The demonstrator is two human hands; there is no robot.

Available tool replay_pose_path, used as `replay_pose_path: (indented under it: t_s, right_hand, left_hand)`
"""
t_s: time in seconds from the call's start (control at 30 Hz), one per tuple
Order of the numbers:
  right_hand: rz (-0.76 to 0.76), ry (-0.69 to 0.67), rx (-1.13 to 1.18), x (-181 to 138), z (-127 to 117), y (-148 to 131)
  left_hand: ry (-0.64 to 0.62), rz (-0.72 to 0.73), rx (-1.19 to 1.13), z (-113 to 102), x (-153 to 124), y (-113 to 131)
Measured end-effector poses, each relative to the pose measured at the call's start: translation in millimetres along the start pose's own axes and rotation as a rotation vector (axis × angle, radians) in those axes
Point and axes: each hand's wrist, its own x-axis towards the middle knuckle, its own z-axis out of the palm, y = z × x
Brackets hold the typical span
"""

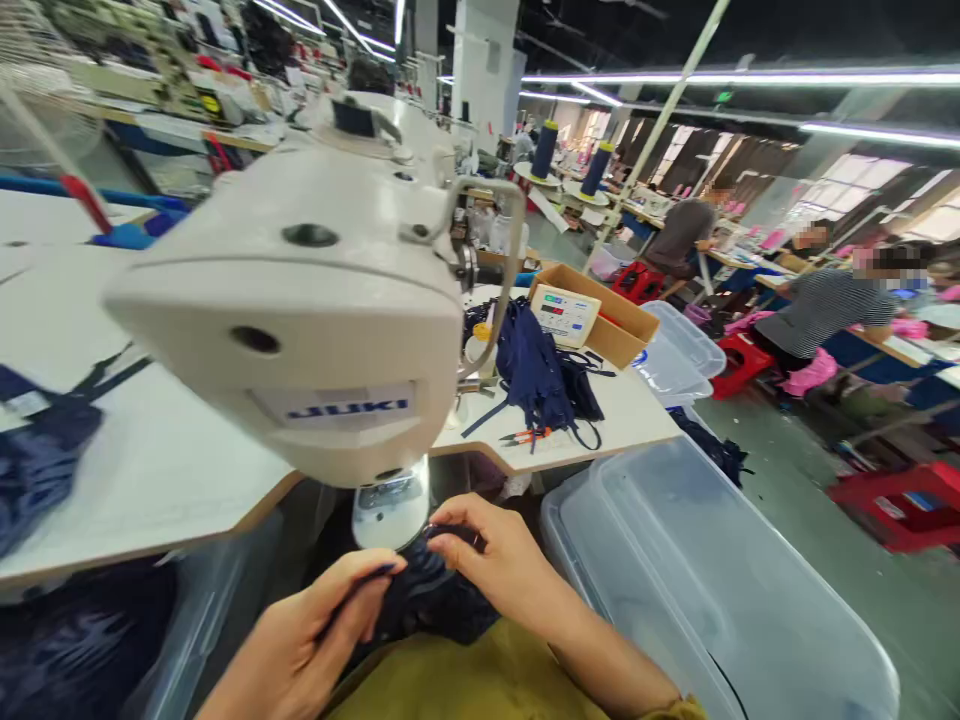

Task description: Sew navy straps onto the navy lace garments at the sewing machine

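Note:
A white JUKI sewing machine [300, 300] fills the upper middle of the view, its rounded arm end [391, 508] low in front of me. Just below it, my left hand [322, 620] pinches a dark navy strap between thumb and fingers. On the other side, my right hand [480, 550] is closed on another part of the dark strap, near the arm end. A dark navy garment [431, 595] hangs between and beneath both hands, over my lap. Whether the strap is joined to the garment is hidden by my fingers.
Navy straps [536, 370] lie heaped on the right table, beside orange-handled snips [525, 436] and a control panel [564, 316]. A lidded clear plastic bin [720, 560] stands at my right. Dark lace fabric [45, 450] lies on the left tabletop. Other people sit farther right.

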Motion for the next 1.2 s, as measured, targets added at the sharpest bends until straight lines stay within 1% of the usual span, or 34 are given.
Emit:
replay_pose_path:
  t_s: [0.03,0.1,0.2,0.3,0.47,0.53,0.6,0.67,0.73,0.83,0.93,1.0,1.1,1.13,1.2]
  right_hand:
    - [-0.006,-0.011,-0.031,-0.9,4.5,-0.7]
    - [-0.019,-0.017,-0.064,-2.5,7.8,-2.1]
    - [-0.028,-0.02,-0.089,-4.9,4.9,-5.1]
    - [-0.05,-0.035,-0.108,-7.0,1.7,-8.5]
    - [-0.09,-0.052,-0.116,-7.3,4.4,-7.7]
    - [-0.121,-0.056,-0.123,-7.7,6.1,-5.0]
    - [-0.125,-0.089,-0.099,-8.6,6.5,-2.3]
    - [-0.067,-0.146,-0.024,-9.4,5.7,-0.3]
    - [0.037,-0.213,0.102,-9.4,4.2,0.8]
    - [0.163,-0.317,0.227,-8.0,2.6,1.2]
    - [0.207,-0.358,0.172,-6.7,3.0,-0.4]
    - [0.181,-0.313,0.081,-6.5,4.4,-2.5]
    - [0.123,-0.219,-0.02,-6.5,5.7,-6.5]
    - [0.119,-0.21,-0.024,-6.3,5.3,-8.0]
    - [0.134,-0.244,-0.007,-5.6,3.1,-10.9]
  left_hand:
    - [-0.077,0.01,-0.037,1.9,1.8,3.1]
    - [-0.14,-0.019,-0.054,5.7,7.3,9.7]
    - [-0.186,-0.073,-0.053,8.7,12.6,16.9]
    - [-0.221,-0.116,-0.062,9.9,13.2,17.6]
    - [-0.193,-0.103,-0.072,13.2,14.4,11.3]
    - [-0.141,-0.071,-0.018,14.6,13.9,8.4]
    - [-0.071,0.008,0.044,15.3,12.2,6.0]
    - [-0.023,0.115,0.087,14.8,10.2,5.2]
    - [-0.019,0.204,0.11,13.1,9.0,7.1]
    - [-0.063,0.25,0.13,9.6,9.2,14.3]
    - [-0.116,0.234,0.125,8.0,9.8,21.8]
    - [-0.156,0.183,0.111,8.0,10.1,25.3]
    - [-0.263,0.098,0.096,6.6,11.0,27.8]
    - [-0.293,0.098,0.092,5.1,11.4,27.7]
    - [-0.315,0.155,0.09,1.3,11.4,26.3]
